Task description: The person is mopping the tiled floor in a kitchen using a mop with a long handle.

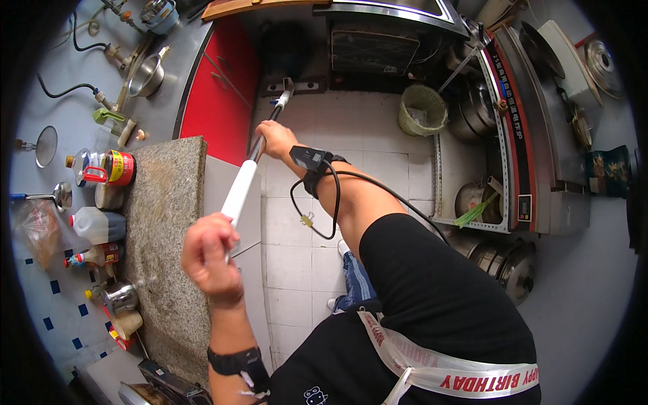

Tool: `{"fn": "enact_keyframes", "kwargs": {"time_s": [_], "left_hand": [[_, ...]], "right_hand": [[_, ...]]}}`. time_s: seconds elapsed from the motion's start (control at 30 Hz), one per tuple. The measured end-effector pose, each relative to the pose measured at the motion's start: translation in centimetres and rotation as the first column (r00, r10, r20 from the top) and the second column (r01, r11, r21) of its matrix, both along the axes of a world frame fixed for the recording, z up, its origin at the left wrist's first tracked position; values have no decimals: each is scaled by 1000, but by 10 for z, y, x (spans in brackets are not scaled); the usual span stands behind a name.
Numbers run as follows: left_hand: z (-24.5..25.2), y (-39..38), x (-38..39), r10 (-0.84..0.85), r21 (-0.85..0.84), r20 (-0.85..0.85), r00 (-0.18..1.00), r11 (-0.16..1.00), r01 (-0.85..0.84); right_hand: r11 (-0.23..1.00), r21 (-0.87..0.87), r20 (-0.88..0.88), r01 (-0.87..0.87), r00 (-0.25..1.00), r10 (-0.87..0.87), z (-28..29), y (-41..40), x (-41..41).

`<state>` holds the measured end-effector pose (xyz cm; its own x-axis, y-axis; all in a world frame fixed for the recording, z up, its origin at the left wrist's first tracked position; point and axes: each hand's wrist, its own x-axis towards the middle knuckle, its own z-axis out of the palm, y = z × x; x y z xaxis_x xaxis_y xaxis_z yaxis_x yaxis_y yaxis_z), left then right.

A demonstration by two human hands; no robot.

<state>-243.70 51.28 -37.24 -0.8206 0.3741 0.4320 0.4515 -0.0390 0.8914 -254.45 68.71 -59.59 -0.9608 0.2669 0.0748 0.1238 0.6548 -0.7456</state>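
Observation:
My left hand (210, 260) is closed around the upper end of a long pole (237, 197), at its white grip. Farther down, my right hand (278, 139) wraps the metal part of the shaft. The pole slants away from me to a white joint (285, 98) near the floor. Beside that joint lies a dark, flat bar (309, 87), which looks like a flat mop head; its underside is hidden. Both forearms wear black straps, and a cable hangs from the device on the right one.
Red cabinets (215, 101) and a granite counter (167, 243) with bottles run along the left. A green wastebasket (422, 111) stands on the tiled floor (288, 217) by a metal rack (439, 177) with pots on the right. More pots (506, 268) stand below. A dark appliance (374, 53) is ahead.

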Motion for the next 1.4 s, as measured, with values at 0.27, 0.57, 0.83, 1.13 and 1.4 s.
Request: {"fn": "enact_keyframes", "kwargs": {"time_s": [0.27, 0.57, 0.83, 1.13, 1.4], "left_hand": [[19, 7, -8, 116, 89, 68, 991, 989, -122], [170, -58, 19, -84, 8, -4, 996, 996, 84], [240, -92, 52, -639, -70, -18, 769, 768, 636], [204, -60, 63, -504, 219, -203, 840, 812, 541], [144, 8, 43, -392, 174, -153, 907, 893, 415]], "right_hand": [[993, -74, -174, 90, 979, -102, -8, -12, 7], [965, -125, -307, -232, 933, 185, 83, -80, 71], [836, -230, -216, -499, 863, 456, 141, -127, 142], [944, -73, -225, -321, 928, 298, 151, -66, 137], [981, 79, -138, -175, 973, 185, 116, 46, 108]]}}
